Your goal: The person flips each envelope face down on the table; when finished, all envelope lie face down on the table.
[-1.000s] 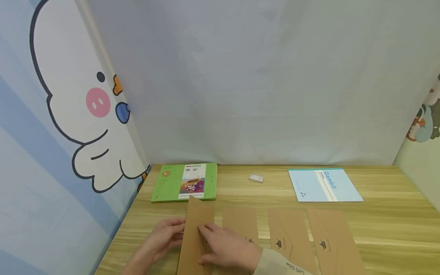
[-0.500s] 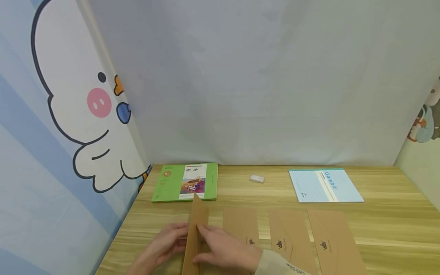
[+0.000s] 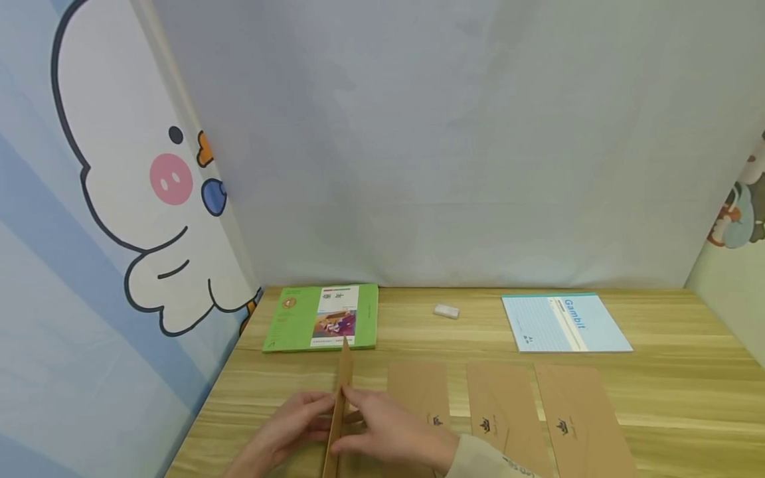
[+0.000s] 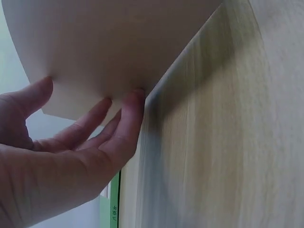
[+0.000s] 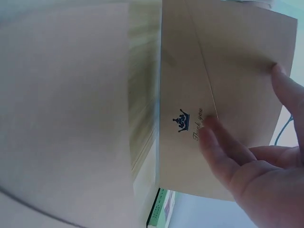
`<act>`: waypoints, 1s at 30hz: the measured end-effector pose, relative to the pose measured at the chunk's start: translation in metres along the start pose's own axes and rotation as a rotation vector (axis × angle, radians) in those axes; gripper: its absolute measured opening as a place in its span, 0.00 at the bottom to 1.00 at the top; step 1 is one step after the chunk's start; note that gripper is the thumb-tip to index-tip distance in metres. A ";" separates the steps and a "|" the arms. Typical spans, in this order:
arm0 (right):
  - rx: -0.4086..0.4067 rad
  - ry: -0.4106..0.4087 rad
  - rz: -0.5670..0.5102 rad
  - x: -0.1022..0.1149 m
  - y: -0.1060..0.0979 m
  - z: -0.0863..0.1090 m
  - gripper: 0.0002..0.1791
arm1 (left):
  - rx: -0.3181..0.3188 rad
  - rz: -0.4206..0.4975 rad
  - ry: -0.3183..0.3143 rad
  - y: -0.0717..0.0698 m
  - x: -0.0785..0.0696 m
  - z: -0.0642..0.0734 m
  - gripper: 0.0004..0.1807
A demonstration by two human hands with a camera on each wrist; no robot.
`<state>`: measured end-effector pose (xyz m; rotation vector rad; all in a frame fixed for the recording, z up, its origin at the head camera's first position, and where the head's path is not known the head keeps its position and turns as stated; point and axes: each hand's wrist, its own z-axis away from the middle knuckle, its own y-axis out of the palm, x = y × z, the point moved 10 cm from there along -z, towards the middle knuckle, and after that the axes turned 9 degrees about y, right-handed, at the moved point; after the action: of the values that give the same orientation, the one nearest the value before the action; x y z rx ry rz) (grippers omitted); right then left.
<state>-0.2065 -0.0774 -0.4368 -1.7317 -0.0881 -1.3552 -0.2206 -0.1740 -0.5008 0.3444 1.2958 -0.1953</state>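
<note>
Pressing opposite faces, your left hand and right hand, fingers spread; kraft envelope on edge between, lengthwise up-frame.

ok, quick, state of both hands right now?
Left hand: open, touching the plain side of the upright brown envelope.
Right hand: open, touching that envelope's printed side.

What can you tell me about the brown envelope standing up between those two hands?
The envelope looks like brown paper. The right wrist view shows one side, with a slanting seam, a small dark crown and the words "Thank you"; the other side, in the left wrist view, looks plain. It stands nearly upright on a long edge, apparently resting on the table. The left hand touches its plain side, the right hand the printed one.
</note>
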 end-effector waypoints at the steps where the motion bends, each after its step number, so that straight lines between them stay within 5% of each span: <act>1: 0.001 0.006 -0.034 0.000 0.000 0.000 0.49 | 0.005 -0.002 0.002 0.000 0.000 0.001 0.29; 9: 0.057 0.062 -0.292 0.000 0.003 0.000 0.48 | 0.002 -0.047 0.006 -0.002 0.000 0.004 0.33; 20: 0.024 0.049 -0.505 0.002 -0.012 -0.001 0.37 | -0.164 -0.100 0.033 -0.019 -0.001 0.004 0.30; 30: -0.045 0.147 -0.566 -0.010 -0.017 0.000 0.42 | -0.351 -0.219 0.044 -0.043 0.002 0.009 0.29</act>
<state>-0.2198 -0.0624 -0.4347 -1.7044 -0.4989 -1.8977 -0.2263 -0.2174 -0.5067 -0.0935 1.3825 -0.1416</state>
